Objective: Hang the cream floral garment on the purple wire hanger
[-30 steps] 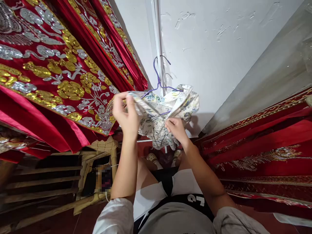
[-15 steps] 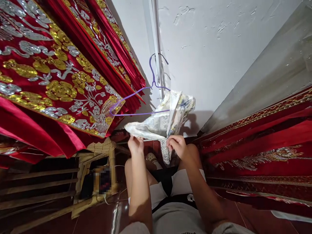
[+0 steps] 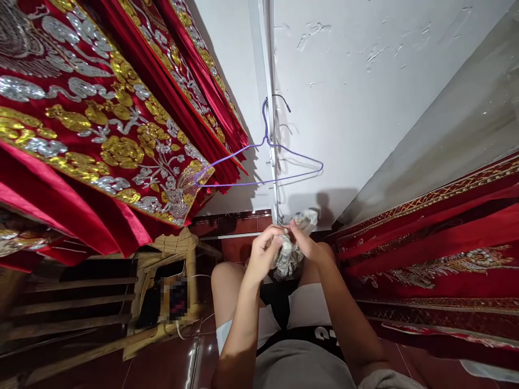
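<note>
A small white cloth with a blue and yellow print [image 3: 292,254] is bunched up between both my hands, low in the middle of the view above my knees. My left hand [image 3: 264,250] is closed on its left side. My right hand [image 3: 304,242] is closed on its right side, fingers touching the left hand. Above them a purple wire hanger [image 3: 259,165] hangs bare from a white pipe [image 3: 268,102] on the wall.
Red embroidered garments with gold and silver thread [image 3: 93,124] hang at the left, more red fabric [image 3: 438,243] at the right. A bamboo stool [image 3: 170,292] with a dark object stands at lower left on a red tiled floor. A white wall [image 3: 365,81] is ahead.
The printed cloth came off the purple hanger. Both hands moved down and together, gathering it into a bunch. The hanger now hangs bare.
</note>
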Motion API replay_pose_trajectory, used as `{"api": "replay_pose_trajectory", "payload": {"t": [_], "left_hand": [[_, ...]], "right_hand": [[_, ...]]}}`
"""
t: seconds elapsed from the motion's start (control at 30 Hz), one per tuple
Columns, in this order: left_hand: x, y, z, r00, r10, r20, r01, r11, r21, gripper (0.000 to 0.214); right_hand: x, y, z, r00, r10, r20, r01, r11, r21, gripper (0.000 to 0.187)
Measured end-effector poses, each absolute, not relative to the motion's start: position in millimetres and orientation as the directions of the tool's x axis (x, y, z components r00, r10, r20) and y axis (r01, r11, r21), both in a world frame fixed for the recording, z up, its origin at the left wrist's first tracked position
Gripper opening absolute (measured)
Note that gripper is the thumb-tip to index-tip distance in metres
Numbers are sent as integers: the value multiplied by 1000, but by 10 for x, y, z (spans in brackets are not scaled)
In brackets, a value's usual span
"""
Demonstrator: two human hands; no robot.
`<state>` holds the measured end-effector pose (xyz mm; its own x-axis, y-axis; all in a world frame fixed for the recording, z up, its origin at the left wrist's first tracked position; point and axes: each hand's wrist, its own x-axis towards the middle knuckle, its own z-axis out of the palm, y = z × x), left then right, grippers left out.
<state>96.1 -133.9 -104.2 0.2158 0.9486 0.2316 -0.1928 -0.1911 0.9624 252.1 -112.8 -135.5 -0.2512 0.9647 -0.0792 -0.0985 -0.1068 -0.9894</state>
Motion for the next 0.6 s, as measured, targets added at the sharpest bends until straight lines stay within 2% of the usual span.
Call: {"api": "replay_pose_trajectory", "payload": {"t": [0.1,0.2,0.23,0.3,0.33,0.4,0.43,0.5,0.53,0.6], "left_hand": [[949,-1371,-967,266,902,340,62,-368,928,16],[778,-1300,-1058,225,918,327,38,-343,938,37],[703,-1276,-1120,266,920,288,19,-303,953,42],[550,-1253,-1264,437,886,156,68,-206,976,46],[476,-1259,-1332,515,854,75,140,-170,975,48],[333,-1301,-1425,566,823,-53,303,-148,941,49],[261,-1330,-1440,548,833,-76,370,-160,915,47],[118,-1389,-1395,468,882,-58,473,-194,859,40],[50,-1414,-1338,428,903,-48,522,-203,828,39],[-67,-1452,-1182,366,929,-47,618,-206,759,40]], "right_hand": [[2413,-1106,-1183,-443,883,-155,-265,-294,-918,64],[2434,-1086,-967,-607,773,-183,-170,-352,-920,47],[2468,-1070,-878,-681,713,-169,-92,-312,-946,40],[2559,-1008,-687,-765,635,-108,53,-106,-993,24],[2611,-958,-594,-749,661,-54,105,37,-994,15],[2713,-807,-445,-574,808,134,206,301,-931,6],[2759,-707,-400,-440,866,239,265,379,-887,11],[2830,-467,-381,-208,914,349,382,404,-831,38],[2852,-339,-405,-145,927,345,431,373,-822,53],[2865,-99,-500,-124,959,255,525,282,-803,73]]}}
